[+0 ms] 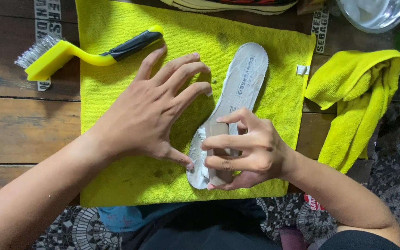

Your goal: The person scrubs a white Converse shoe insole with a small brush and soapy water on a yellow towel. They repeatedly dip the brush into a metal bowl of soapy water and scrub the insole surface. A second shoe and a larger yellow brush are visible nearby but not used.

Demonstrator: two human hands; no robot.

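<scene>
A worn grey-white shoe insole (242, 78) lies lengthwise on a flat yellow-green towel (116, 185). My right hand (246, 150) is shut on a small tan brush block (218, 130) and presses it onto the insole's near heel end. My left hand (151, 111) rests spread on the towel just left of the insole, thumb tip touching the insole's near edge and fingertips reaching its side. The heel part under my right hand is hidden.
A yellow wire brush with a black grip (65, 52) lies at the towel's far left corner. A bunched yellow cloth (353, 92) hangs off the wooden table's (19, 125) right edge. A clear bowl (376, 14) and a shoe sole (237, 4) sit at the far edge.
</scene>
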